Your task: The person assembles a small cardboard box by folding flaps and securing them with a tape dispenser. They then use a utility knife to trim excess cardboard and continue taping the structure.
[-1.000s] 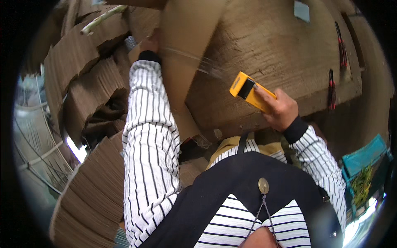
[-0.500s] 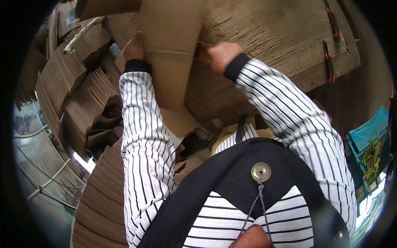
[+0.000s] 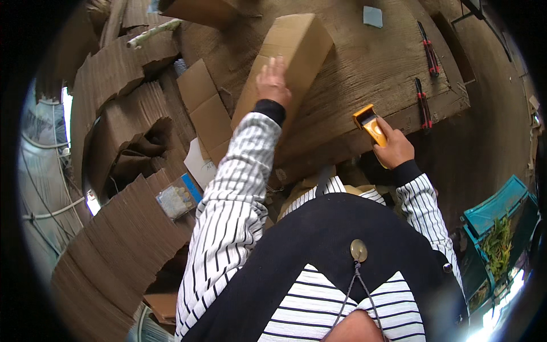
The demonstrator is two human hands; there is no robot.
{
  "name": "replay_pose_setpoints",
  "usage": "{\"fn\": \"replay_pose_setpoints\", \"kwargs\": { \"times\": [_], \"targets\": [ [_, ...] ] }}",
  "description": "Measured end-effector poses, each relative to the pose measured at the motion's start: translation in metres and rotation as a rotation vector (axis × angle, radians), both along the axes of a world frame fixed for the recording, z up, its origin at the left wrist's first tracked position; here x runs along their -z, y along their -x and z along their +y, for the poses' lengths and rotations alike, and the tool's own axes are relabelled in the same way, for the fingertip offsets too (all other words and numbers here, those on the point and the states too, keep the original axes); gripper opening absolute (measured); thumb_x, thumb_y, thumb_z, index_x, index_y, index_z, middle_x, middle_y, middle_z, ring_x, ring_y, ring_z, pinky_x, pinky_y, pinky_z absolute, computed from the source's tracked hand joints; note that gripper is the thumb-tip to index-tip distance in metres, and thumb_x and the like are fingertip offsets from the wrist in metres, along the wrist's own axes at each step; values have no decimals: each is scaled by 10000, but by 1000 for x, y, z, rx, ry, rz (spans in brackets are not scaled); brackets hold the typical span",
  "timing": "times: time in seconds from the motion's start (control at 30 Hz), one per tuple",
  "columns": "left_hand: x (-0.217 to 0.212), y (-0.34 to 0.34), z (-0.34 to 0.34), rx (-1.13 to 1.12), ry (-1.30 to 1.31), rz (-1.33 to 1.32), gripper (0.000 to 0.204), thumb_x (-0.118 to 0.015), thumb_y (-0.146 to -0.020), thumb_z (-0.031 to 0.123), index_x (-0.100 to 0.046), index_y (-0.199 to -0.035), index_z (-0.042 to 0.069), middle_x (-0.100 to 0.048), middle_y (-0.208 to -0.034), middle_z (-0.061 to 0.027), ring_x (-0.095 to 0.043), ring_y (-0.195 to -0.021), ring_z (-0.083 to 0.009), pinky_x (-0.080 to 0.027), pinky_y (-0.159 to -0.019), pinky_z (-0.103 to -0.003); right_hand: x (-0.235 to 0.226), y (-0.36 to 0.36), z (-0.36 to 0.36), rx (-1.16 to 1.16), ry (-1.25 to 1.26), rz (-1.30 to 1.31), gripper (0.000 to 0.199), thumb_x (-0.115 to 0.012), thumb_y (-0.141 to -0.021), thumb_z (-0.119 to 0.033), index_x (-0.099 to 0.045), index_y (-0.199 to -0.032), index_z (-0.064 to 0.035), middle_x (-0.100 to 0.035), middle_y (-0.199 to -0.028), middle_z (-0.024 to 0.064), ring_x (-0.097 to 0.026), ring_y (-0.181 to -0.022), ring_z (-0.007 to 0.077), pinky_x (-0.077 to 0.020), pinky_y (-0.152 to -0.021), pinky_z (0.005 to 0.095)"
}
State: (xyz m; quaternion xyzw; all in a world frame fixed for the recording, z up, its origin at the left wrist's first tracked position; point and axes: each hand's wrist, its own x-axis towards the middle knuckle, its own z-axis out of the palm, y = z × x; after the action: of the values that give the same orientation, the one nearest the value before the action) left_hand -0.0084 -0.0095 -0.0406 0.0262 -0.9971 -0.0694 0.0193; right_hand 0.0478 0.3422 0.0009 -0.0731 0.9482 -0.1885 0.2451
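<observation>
Table (image 3: 364, 68): wooden, largest item, under the box. Cardboard stacks (image 3: 122, 245): left of the box, folded and layered, continuing toward me. Teal crate (image 3: 494, 208): well apart from the box, to its right and nearer my body; green leaves (image 3: 498, 245) show in it.

Box (image 3: 306, 64): long, brown, lying slantwise on the table, in front of me. A second box (image 3: 202, 11), partly out of view, sits beyond it to the left. A creased brown sheet (image 3: 208, 114) lies just left of the box.

My left hand (image 3: 273, 82) rests on the upper face of the box, fingers extended, not gripping; slight blur. My right hand (image 3: 394, 149) is clenched around a yellow tool (image 3: 373, 128), apart from the box, on its right, black end pointing away from me.

Stick (image 3: 154, 32): pale, left of the box. Two red-and-black knives (image 3: 428, 50): right of the box. Smallest: pale square (image 3: 372, 17), right of the box's far end.
</observation>
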Motion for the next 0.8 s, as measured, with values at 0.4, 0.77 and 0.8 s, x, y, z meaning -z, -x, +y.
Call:
{"fn": "replay_pose_setpoints", "kwargs": {
  "times": [0.4, 0.77, 0.8],
  "targets": [
    [-30, -102, 60, 20, 3, 68, 810, -662, -827, 447, -312, -1435, 42, -214, -1538, -166, -204, -1419, -336, -230, -1124, -454, -21, -34, 68, 115, 29, 179, 741, -710, -687, -250, -450, -1377, -320, -580, -829, 111, -624, -754, 313, -524, -667, 418],
    [14, -193, 68, -43, -500, -51, 535, -579, -920, 273, -435, -1349, -12, -465, -1367, -236, -451, -1267, -363, -377, -1052, -406, -28, -78, 83, 58, 356, 422, 786, -758, -649, -140, -482, -1376, -257, -550, -798, 88, -605, -696, 274, -524, -633, 366],
    [18, -185, 69, -45, -506, -36, 533, -580, -917, 264, -434, -1351, -9, -465, -1369, -235, -450, -1268, -363, -378, -1050, -408, -38, -76, 74, 33, 435, 463, 763, -757, -633, -92, -521, -1346, -225, -557, -788, 88, -604, -682, 273, -523, -625, 358]
  ]
}}
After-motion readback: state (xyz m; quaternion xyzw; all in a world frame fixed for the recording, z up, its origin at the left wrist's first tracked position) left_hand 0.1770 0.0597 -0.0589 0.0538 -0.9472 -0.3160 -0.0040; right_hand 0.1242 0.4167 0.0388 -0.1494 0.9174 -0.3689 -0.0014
